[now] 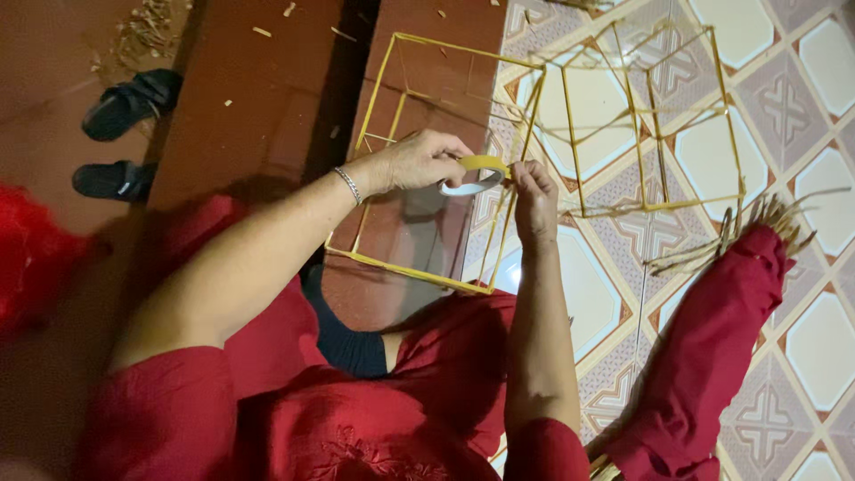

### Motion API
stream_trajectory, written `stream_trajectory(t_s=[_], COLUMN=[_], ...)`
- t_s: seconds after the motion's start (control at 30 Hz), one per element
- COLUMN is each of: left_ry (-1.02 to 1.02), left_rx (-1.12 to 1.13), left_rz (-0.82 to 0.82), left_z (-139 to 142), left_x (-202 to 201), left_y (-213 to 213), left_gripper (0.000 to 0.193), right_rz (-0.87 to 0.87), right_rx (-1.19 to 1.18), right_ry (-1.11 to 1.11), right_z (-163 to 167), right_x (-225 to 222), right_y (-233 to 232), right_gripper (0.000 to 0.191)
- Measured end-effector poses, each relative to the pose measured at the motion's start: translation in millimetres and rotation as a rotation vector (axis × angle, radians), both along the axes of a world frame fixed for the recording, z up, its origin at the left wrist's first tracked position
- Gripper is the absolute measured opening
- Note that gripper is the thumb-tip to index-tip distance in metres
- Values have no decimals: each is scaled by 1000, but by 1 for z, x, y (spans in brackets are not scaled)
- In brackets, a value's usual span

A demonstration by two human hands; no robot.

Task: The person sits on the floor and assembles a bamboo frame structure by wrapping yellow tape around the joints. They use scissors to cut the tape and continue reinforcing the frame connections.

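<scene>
My left hand (419, 161) holds a roll of yellowish tape (474, 175) against a cube-shaped frame of thin yellow sticks (385, 116). My right hand (535, 198) pinches the frame's vertical stick and the tape end just right of the roll. The two hands almost touch. A silver bracelet (348, 184) is on my left wrist. I wear red clothes.
A second, more complex stick frame (655, 120) lies on the patterned tiled floor (819, 338) to the right. A bundle of sticks wrapped in red cloth (712, 338) lies at the lower right. Two dark sandals (125, 102) sit on the reddish floor at the upper left.
</scene>
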State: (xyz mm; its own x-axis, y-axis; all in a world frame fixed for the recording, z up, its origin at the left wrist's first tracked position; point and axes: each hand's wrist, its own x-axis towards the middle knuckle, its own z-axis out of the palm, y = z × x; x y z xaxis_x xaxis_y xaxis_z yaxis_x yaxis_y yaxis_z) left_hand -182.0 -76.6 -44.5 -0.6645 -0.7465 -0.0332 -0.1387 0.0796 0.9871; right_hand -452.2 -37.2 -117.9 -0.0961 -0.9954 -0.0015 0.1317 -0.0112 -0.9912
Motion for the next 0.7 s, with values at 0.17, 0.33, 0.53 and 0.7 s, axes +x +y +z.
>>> stream_trajectory(t_s=[0.17, 0.33, 0.53, 0.7], left_ry=[-22, -48, -12, -159], left_rx=[-6, -119, -147, -307], left_rz=[-17, 44, 14, -37], left_z=[-10, -15, -5, 9], left_x=[-38, -66, -83, -91], left_y=[-7, -25, -38, -37], left_gripper=[27, 23, 19, 22], right_rz=[-39, -114, 15, -17], right_rx=[10, -17, 128, 133], right_ry=[186, 72, 42, 52], right_z=[-15, -40, -54, -66], right_x=[-26, -34, -69, -77], right_y=[8, 5, 3, -4], right_gripper=[22, 19, 10, 6])
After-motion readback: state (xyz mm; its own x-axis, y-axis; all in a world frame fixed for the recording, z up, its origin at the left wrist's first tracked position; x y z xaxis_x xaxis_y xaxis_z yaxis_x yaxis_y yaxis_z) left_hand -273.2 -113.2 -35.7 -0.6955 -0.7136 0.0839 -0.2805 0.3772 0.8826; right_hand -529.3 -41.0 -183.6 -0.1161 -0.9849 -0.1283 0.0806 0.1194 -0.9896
